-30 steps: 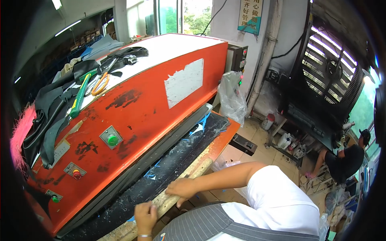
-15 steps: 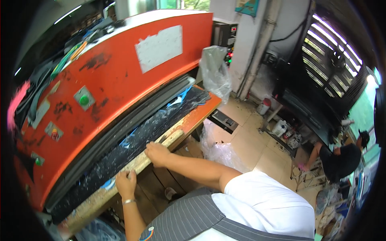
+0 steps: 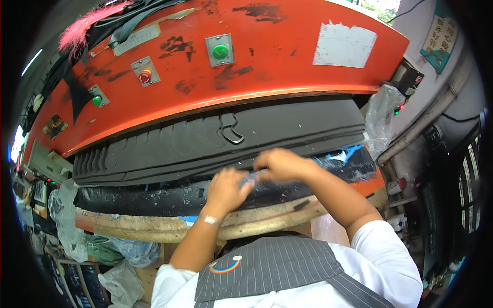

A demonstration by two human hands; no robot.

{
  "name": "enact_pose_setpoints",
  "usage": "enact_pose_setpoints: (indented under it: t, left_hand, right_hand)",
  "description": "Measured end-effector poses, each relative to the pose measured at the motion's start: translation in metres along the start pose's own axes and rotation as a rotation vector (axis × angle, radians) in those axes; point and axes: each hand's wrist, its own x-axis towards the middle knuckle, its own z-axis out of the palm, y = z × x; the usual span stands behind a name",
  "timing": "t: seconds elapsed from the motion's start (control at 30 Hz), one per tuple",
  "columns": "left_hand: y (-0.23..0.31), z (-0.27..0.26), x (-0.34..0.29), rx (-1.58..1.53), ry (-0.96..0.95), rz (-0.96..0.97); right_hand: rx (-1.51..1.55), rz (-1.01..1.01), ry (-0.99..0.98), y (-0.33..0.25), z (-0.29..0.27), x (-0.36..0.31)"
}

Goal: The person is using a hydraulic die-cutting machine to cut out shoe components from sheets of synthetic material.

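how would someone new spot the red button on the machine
Find the big orange-red machine across the top of the view. Toward the left of its front, three round buttons climb rightward. The red button is the middle one, between the lower green button and the higher green button; only it is red.

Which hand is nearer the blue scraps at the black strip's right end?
Right. The right hand is left of the blue scraps, apart from them; the left hand is farther left.
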Motion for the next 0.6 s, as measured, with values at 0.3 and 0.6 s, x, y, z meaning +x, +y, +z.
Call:
enact_pose_setpoints:
  t: [0.3, 0.6]
  left_hand:
    - [-0.067, 0.071, 0.041, 0.227, 0.279, 0.18]
    - [-0.04, 0.048, 0.078, -0.291, 0.532, 0.05]
  right_hand:
    - [-0.292, 0.25, -0.254, 0.035, -0.014, 0.139]
    - [-0.15, 0.031, -0.351, 0.057, -0.025, 0.178]
